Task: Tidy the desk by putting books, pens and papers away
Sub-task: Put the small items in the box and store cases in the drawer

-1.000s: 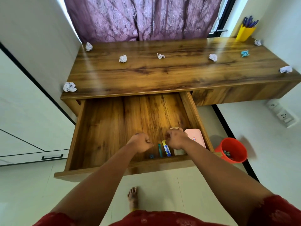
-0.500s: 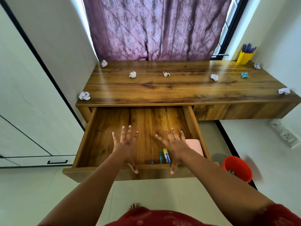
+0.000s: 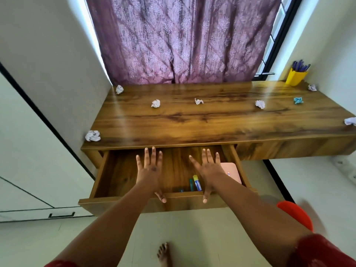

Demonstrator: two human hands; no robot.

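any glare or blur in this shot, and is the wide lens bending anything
Head view: daylight past the curtain lays pale glare streaks on the desk top; the wide lens bows the wall edges and the desk's front edge; the red bin at right is smeared by blur; both hands and the drawer read fairly sharp.

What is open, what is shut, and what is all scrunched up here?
Drawer: partly open.
Left hand: open, fingers straight, thumb on the drawer front.
Right hand: open, fingers straight, thumb on the drawer front.
Paper balls: crumpled, scattered on the desk.
Yellow cup: upright, holding pens.
Curtain: drawn shut.
Glue stick: lying in the drawer.
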